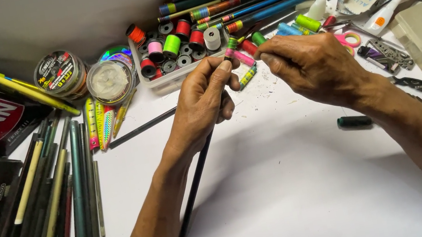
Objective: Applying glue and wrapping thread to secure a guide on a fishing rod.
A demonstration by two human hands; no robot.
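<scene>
Left hand (202,100) pinches thin dark rod (194,188) near wrapped tip (232,50), thumb and forefinger pressed together on it. Rod's long axis slants from tip, up between both hands, down toward person's lower left over white table (293,191). Right hand (312,69) closes in from right, fingertips (268,59) bunched just beside tip; whether they pinch thread, cannot tell. Thread spool tray (169,79) just behind.

Rod-building workbench — thread spools (173,46), rod blanks (59,209), lures (99,123)
</scene>
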